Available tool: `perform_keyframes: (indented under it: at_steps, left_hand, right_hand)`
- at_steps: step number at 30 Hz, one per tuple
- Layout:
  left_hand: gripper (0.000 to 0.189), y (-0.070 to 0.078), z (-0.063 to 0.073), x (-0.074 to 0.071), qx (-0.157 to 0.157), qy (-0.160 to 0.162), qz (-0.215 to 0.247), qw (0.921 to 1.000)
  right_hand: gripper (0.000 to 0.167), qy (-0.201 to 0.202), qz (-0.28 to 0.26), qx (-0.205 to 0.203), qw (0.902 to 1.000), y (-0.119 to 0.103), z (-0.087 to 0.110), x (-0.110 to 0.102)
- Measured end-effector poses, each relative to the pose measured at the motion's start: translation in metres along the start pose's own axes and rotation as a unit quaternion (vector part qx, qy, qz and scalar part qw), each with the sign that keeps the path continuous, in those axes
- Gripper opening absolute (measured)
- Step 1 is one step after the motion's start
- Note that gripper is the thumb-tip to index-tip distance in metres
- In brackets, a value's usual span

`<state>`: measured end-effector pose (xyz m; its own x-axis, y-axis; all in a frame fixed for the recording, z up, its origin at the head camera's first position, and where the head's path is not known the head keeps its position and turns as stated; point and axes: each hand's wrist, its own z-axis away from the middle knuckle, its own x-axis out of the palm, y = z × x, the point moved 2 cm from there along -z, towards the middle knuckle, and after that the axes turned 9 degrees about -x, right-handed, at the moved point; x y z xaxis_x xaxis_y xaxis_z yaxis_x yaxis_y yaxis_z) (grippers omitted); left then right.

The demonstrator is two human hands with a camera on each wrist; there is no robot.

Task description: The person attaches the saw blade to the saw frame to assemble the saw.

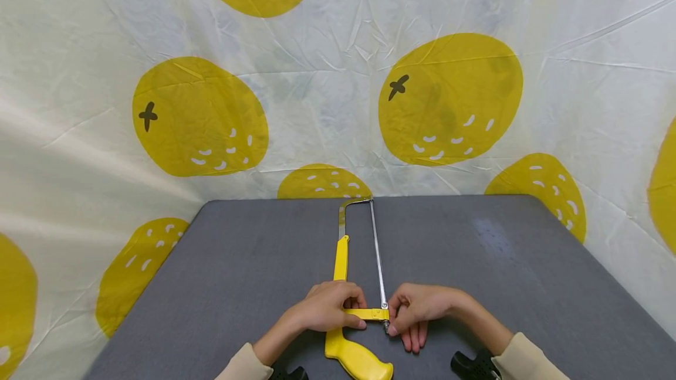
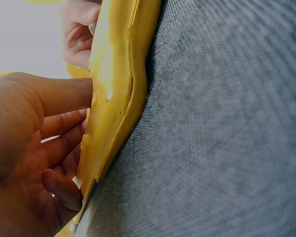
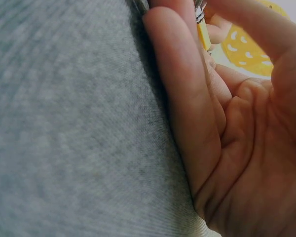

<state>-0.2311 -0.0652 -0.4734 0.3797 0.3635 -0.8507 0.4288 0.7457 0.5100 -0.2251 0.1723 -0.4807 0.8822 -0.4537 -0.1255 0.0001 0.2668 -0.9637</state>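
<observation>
A hacksaw [image 1: 342, 260] with a yellow frame and handle lies on the grey table, its silver bow end pointing away from me. Its thin blade [image 1: 377, 251] runs along the right side. My left hand [image 1: 327, 305] grips the frame where the short yellow crossbar [image 1: 369, 314] leaves it, thumb and fingers bent around that part. In the left wrist view the thumb presses on the yellow frame [image 2: 113, 74]. At the crossbar's outer end, my right hand [image 1: 422, 304] pinches the small metal tension screw [image 1: 386, 326]. Its fingertips partly hide the screw, and the lower fingers rest by the tabletop.
The grey table [image 1: 253, 251] extends around the saw, with its far edge against a white cloth [image 1: 327, 116] printed with yellow fruit. Black wrist devices [image 1: 472, 365] show at the bottom beside light sleeves [image 1: 528, 359].
</observation>
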Motion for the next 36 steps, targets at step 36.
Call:
perform_keyframes:
  at_steps: [36]
  left_hand:
    - [0.017, 0.0004, -0.0008, -0.0001, -0.003, -0.002, -0.001, 1.0]
  right_hand:
    - [0.033, 0.016, 0.006, 0.014, 0.9997, -0.0041, -0.0003, 0.0023]
